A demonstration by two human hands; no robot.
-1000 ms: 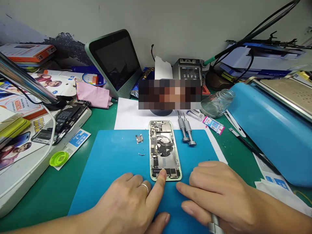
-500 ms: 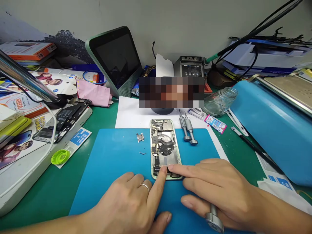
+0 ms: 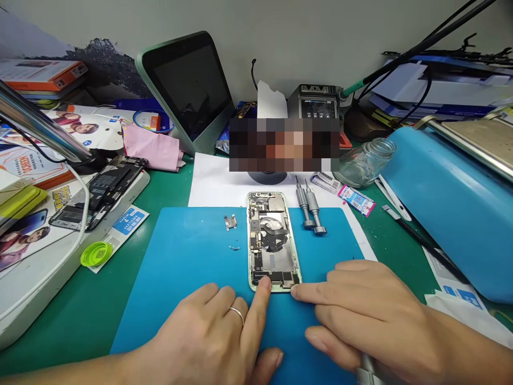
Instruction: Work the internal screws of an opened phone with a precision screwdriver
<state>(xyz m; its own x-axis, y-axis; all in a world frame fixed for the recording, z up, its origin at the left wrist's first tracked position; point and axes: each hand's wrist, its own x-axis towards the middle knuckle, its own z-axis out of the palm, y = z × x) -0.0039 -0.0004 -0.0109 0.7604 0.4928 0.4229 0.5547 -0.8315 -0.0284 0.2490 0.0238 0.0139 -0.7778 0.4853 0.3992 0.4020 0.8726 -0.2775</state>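
Note:
An opened phone [image 3: 280, 256] lies on the blue mat [image 3: 192, 251], its circuit boards and bare metal inner tray showing. The index finger of my left hand [image 3: 216, 321] touches the phone's lower end; its thumb is apart and the other fingers are bent, with nothing seen in them. My right hand [image 3: 372, 315] rests its index fingertip at the bottom right corner of the phone. A grey metal screwdriver [image 3: 366, 369] is tucked under that hand, mostly hidden by it. Left of the phone lie a small metal bracket [image 3: 230, 222] and some tiny parts [image 3: 234, 248].
Two grey screwdrivers [image 3: 310, 208] lie right of the phone. Behind are a glass jar [image 3: 366, 163], a tablet-like display [image 3: 188, 85] and a control box [image 3: 318, 104]. A green cap [image 3: 96, 254] and another phone part [image 3: 100, 192] are at left; a blue roll [image 3: 449, 214] at right.
My right index finger has slid rightward from the middle of the phone's lower end to its corner. My left fingertip has shifted slightly left and stays on the phone.

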